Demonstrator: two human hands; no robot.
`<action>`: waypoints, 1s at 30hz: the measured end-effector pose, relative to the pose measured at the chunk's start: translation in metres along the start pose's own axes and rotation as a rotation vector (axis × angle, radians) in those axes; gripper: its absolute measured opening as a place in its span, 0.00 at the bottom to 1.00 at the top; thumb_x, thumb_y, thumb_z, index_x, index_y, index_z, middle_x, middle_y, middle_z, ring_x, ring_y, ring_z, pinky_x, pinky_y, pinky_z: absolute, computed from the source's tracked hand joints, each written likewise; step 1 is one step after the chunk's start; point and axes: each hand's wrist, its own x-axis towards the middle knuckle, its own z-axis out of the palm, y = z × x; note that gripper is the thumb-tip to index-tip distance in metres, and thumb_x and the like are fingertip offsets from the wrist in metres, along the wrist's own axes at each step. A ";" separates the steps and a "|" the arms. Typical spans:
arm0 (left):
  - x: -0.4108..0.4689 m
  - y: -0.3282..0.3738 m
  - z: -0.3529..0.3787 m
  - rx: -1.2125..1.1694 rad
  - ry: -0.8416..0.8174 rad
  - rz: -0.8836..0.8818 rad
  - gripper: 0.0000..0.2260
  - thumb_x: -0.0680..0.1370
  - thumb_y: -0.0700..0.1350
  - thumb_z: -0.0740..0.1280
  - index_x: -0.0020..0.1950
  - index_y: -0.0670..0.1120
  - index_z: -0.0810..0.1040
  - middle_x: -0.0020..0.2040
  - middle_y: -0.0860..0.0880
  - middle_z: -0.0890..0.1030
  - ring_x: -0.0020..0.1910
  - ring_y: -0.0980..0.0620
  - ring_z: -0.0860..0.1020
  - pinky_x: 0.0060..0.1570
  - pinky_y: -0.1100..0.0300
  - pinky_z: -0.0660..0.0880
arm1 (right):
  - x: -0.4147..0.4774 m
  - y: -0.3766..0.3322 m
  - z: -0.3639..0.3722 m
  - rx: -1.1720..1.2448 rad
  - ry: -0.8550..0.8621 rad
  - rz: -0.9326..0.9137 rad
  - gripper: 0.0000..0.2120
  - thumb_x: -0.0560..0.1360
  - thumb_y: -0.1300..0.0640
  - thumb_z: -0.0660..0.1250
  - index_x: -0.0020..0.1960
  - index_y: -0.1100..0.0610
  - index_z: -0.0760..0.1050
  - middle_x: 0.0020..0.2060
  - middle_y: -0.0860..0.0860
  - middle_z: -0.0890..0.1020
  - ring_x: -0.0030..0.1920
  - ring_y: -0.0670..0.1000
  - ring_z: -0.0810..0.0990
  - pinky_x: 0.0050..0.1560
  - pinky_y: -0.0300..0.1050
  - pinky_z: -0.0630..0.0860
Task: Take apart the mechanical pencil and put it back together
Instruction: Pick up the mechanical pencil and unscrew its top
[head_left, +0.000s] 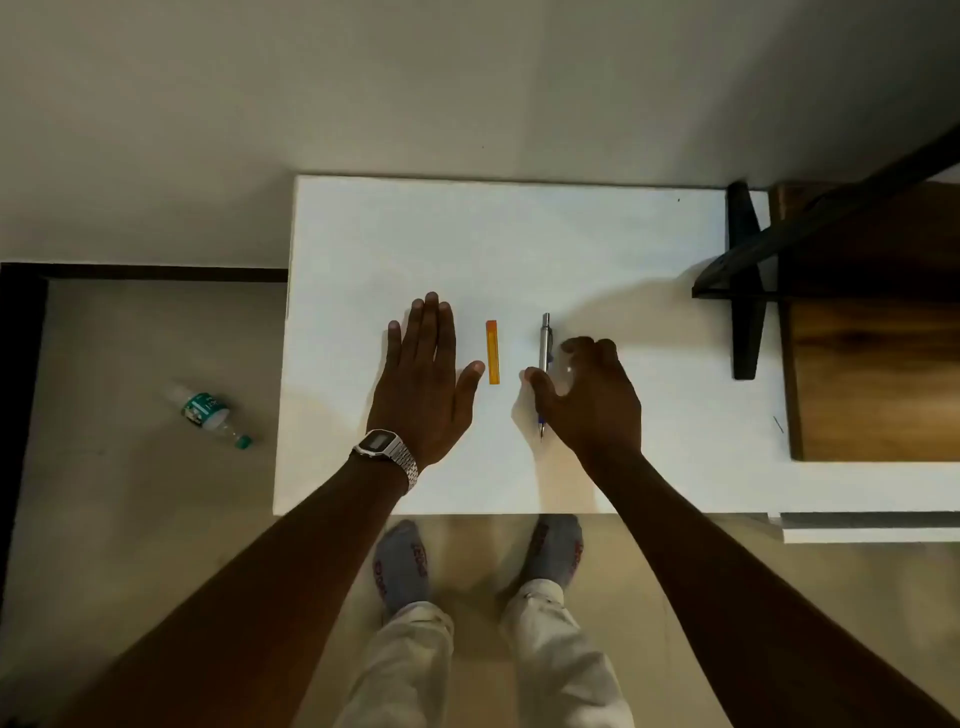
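A silver mechanical pencil (544, 343) lies on the white table (519, 234), tip pointing toward me. My right hand (587, 389) is curled over its lower half, thumb on the left side and fingers on the right, hiding the middle of the barrel; the tip shows below the hand. Whether the fingers grip it I cannot tell. A narrow orange lead case (492, 352) lies parallel to the pencil, just left of it. My left hand (423, 384) rests flat on the table, fingers spread, left of the orange case, with a metal watch on the wrist.
A dark wooden shelf with black metal brackets (841, 322) stands on the table's right side. A plastic water bottle (208, 413) lies on the floor to the left. My feet in grey socks stand under the table's near edge (467, 512).
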 end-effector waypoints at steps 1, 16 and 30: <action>-0.001 0.000 0.004 -0.004 -0.005 -0.007 0.32 0.84 0.58 0.48 0.81 0.38 0.51 0.82 0.39 0.51 0.82 0.42 0.50 0.79 0.42 0.51 | 0.003 0.000 0.002 0.042 -0.002 0.026 0.19 0.75 0.42 0.72 0.57 0.55 0.77 0.52 0.52 0.80 0.50 0.55 0.82 0.46 0.45 0.75; -0.013 0.073 -0.042 -0.803 0.140 -0.276 0.13 0.81 0.47 0.66 0.64 0.44 0.79 0.59 0.47 0.83 0.51 0.56 0.81 0.52 0.64 0.77 | -0.004 -0.019 -0.026 0.393 -0.018 0.237 0.12 0.71 0.54 0.74 0.30 0.49 0.78 0.27 0.44 0.82 0.31 0.45 0.82 0.38 0.43 0.78; 0.004 0.095 -0.053 -1.210 -0.159 -0.561 0.08 0.79 0.43 0.70 0.52 0.42 0.86 0.45 0.43 0.87 0.47 0.44 0.86 0.48 0.52 0.84 | -0.024 -0.010 -0.063 0.654 -0.118 0.255 0.07 0.77 0.56 0.75 0.54 0.54 0.86 0.42 0.50 0.88 0.40 0.50 0.88 0.44 0.55 0.86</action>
